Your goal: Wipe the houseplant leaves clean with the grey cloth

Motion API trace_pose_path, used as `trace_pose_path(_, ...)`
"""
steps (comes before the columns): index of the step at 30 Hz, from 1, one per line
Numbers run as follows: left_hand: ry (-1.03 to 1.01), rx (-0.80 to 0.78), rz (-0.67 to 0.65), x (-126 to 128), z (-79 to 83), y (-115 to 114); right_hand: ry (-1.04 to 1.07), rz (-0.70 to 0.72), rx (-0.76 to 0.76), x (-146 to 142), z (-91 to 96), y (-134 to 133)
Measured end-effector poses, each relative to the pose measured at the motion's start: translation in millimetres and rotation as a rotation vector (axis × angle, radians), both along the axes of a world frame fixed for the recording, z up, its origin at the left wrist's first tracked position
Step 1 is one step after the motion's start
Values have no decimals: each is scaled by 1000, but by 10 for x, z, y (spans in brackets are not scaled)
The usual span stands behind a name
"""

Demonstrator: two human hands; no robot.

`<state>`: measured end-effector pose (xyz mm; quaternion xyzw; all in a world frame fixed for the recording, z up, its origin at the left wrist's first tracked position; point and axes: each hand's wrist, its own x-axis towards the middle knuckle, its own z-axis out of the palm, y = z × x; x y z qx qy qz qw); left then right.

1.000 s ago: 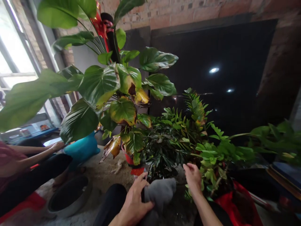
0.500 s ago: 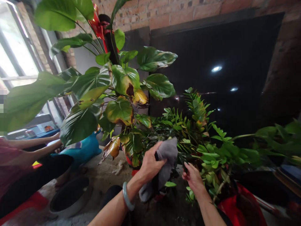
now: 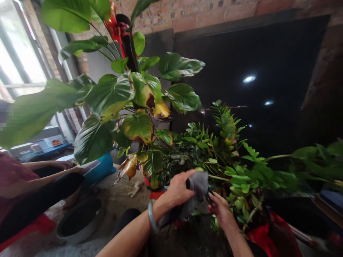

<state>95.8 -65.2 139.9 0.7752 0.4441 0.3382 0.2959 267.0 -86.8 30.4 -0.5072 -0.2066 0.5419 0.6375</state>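
My left hand [image 3: 178, 189] is closed on a grey cloth [image 3: 197, 191] and presses it against the leaves of a small dark-leaved plant [image 3: 187, 160] in front of me. A pale bangle [image 3: 150, 217] sits on that wrist. My right hand [image 3: 221, 210] reaches in just right of the cloth, fingers curled under a dark leaf, which it seems to hold. A tall plant with big glossy leaves [image 3: 118, 96], some yellowed, rises behind on the left.
Another person sits at the left, arms [image 3: 50, 171] stretched toward a blue container [image 3: 100, 167]. A dark empty bowl-shaped pot [image 3: 80, 221] lies on the sandy floor. A red pot [image 3: 270, 235] stands at lower right. A black glossy panel [image 3: 254, 78] and brick wall are behind.
My left hand rose with the cloth from my lap to the plant's leaves, then slid slightly down. My right hand moved in under the leaves beside the cloth.
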Motion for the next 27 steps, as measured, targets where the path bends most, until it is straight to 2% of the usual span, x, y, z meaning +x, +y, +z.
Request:
trace_pose_path(2,37,-150,-131,-98,-80,-103,-3,11,-12,9,-9,-20)
trace_pose_path(4,-66,-194,-179,-194,-7,-152,-10,31,-12,18,3,-51)
trace_pose_path(7,-293,-45,-112,-228,273,-55,-20,59,-7,31,38,-86)
trace_pose_path(9,-388,86,-30,-171,396,74,-13,74,-10,34,47,-86)
trace_pose_path(11,-393,127,44,-99,365,166,-1,79,-10,34,31,-72)
trace_pose_path(13,-292,53,48,-68,213,166,3,78,-7,35,-1,-59)
trace_pose_path(16,-120,-146,-104,-132,31,23,-5,96,7,48,-35,-66)
trace_pose_path(18,-125,-180,-199,-190,86,-62,-17,118,17,63,-26,-86)
trace_pose_path(19,-171,-149,-197,-203,165,-74,-24,123,16,69,-13,-95)
trace_pose_path(21,-300,-22,-84,-179,353,-24,-31,120,5,75,15,-104)
trace_pose_path(23,-415,86,48,-107,470,83,-21,114,7,71,29,-98)
trace_pose_path(25,-447,71,105,-40,430,163,-7,113,33,63,17,-84)
trace_pose_path(27,-363,-75,95,-36,255,147,1,108,50,58,-14,-75)
